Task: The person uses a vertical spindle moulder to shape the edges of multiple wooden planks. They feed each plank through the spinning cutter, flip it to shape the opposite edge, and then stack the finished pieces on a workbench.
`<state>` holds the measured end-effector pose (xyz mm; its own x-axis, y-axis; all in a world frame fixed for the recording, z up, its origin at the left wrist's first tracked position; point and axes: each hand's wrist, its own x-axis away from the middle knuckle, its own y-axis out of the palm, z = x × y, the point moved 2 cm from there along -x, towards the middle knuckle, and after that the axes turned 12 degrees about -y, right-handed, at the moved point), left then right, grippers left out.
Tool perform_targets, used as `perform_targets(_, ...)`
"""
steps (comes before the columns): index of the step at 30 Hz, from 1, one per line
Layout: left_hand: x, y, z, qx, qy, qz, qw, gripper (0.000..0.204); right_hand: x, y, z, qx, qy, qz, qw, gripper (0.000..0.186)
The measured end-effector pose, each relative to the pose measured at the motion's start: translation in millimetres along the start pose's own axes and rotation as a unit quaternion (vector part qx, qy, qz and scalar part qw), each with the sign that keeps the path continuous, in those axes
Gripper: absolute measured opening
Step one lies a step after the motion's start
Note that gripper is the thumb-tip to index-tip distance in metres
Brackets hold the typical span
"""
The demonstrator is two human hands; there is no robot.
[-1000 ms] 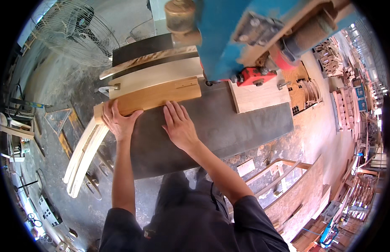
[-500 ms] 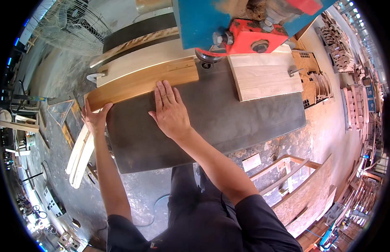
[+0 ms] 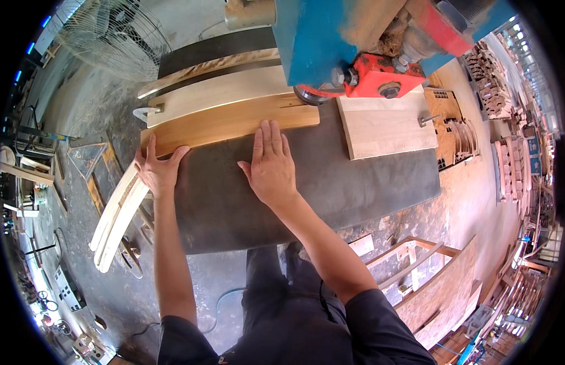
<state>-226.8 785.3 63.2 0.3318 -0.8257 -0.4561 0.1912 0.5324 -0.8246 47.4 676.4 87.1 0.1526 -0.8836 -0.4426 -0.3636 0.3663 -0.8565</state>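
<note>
A long brown wooden board (image 3: 234, 121) lies on a dark machine table (image 3: 313, 176), against a pale wooden fence piece (image 3: 227, 88). Its right end is beneath the red and blue machine head, beside a round dark cutter part (image 3: 310, 95). My left hand (image 3: 159, 169) grips the board's near left corner, fingers at the end and thumb along the near edge. Flat on the table, my right hand (image 3: 273, 164) touches the board's near edge with its fingertips, fingers stretched out and thumb apart.
The blue machine body (image 3: 319, 42) and its red bracket (image 3: 385, 76) overhang the table. A pale panel (image 3: 385, 125) is fixed at the right with a bolt. Curved wooden strips (image 3: 118, 219) stand at the left. A wire-caged fan (image 3: 112, 36) is at far left; a wooden frame (image 3: 440, 286) stands at near right.
The board has slid to the right along the pale fence piece, its right end now under the machine head. Both hands have moved right with it, and the view has shifted slightly.
</note>
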Motion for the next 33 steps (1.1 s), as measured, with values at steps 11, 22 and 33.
perform_targets(11, 19, 1, 37, 0.01, 0.001, 0.0, 1.0, 0.096, 10, -18, 28, 0.014, 0.005, 0.008, 1.0, 0.079)
perform_targets(22, 30, -1, 62, 0.026, 0.012, -0.002, 1.0, 0.094, 16, -21, 43, 0.043, 0.027, -0.028, 0.998, 0.084)
perform_targets(33, 29, 0, 62, 0.027, -0.002, -0.021, 0.999, 0.089, 24, -46, 65, 0.014, -0.007, 0.018, 1.0, 0.055)
